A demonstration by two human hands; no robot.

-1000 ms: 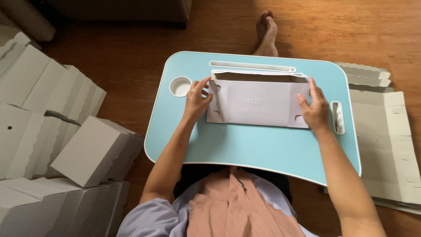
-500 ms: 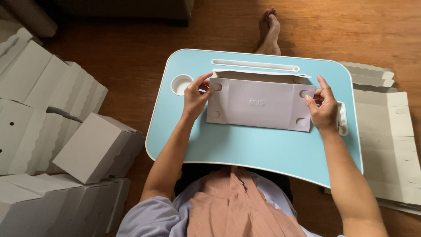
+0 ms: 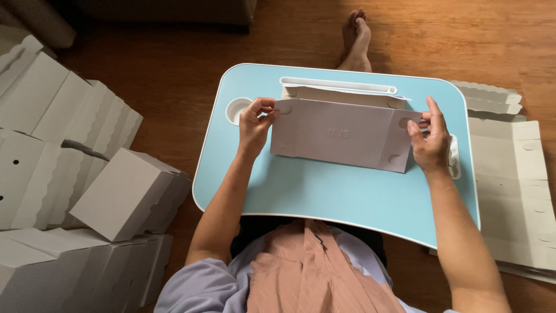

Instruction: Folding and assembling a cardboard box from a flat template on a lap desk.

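Hands held one flat grey cardboard box blank (image 3: 341, 132) by its two short ends. Left hand (image 3: 253, 124) was closed in a pinch on the blank's upper left corner, thumb and fingertips curled over the edge. Right hand (image 3: 430, 141) gripped the right end, fingers partly extended upward, thumb pressed against the near face. Blank was tilted up off the surface, its lower long edge resting on or just above the light blue lap table (image 3: 324, 191); contact could not be told. Blank showed round punched notches near its corners and a folded flap along the top.

Lap table carried a white slot (image 3: 339, 85) along its far edge, just behind the blank, and a round cup recess (image 3: 236, 109) beside the left hand. Table stood over the person's lap on a wooden floor (image 3: 174, 75). One bare foot (image 3: 356, 35) lay beyond the far edge.

Left of the person: a heap of assembled white boxes (image 3: 75, 174) with scalloped edges. Right of the table: a stack of unfolded blanks (image 3: 512, 185) lying flat on the floor.
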